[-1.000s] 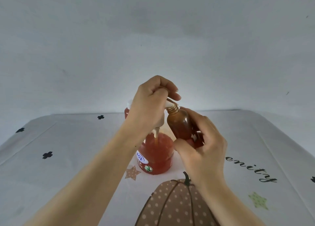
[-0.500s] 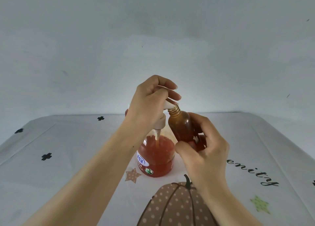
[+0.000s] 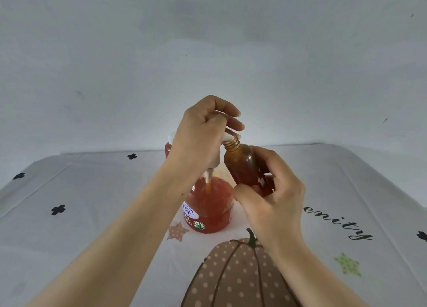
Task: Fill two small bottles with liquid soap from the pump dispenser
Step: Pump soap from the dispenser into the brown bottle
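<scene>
Over the pumpkin-print tablecloth, two hands hold a small bottle at the pump dispenser.
The left hand curls round the white pump head; the pump dispenser stands upright on the cloth, red soap inside. The right hand grips the amber small bottle low on its body, tilted, its threaded neck touching the spout. A red container shows behind the left hand, mostly hidden.

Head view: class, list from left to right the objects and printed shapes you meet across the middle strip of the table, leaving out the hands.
black clover print → brown dotted star → pump dispenser → small amber bottle → green star
</scene>
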The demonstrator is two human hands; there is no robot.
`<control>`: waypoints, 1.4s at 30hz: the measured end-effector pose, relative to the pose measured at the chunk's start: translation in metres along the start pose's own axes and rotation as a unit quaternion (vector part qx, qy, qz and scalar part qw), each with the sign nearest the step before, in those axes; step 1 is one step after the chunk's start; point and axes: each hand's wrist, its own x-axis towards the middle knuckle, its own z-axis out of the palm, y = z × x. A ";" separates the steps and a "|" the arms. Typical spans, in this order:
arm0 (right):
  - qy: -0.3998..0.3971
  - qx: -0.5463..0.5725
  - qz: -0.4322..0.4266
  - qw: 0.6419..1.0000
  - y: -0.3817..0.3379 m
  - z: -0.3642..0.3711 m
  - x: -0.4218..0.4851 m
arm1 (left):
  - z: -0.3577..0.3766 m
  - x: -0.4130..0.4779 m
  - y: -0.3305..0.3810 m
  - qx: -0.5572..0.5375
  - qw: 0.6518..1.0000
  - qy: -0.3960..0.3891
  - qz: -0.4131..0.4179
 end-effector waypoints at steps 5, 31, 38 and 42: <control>-0.003 0.007 0.011 1.000 0.001 0.001 -0.001 | 0.001 -0.003 -0.005 0.022 1.000 0.003 0.002; 0.006 -0.014 -0.017 1.000 0.000 0.002 -0.001 | 0.001 -0.002 0.002 -0.017 0.998 0.048 -0.025; 0.002 0.006 -0.008 1.000 0.000 0.001 -0.001 | 0.004 -0.002 0.002 -0.011 0.999 0.051 0.008; -0.001 0.019 -0.007 1.000 0.000 0.002 -0.001 | 0.004 0.000 0.001 -0.011 0.999 0.045 0.013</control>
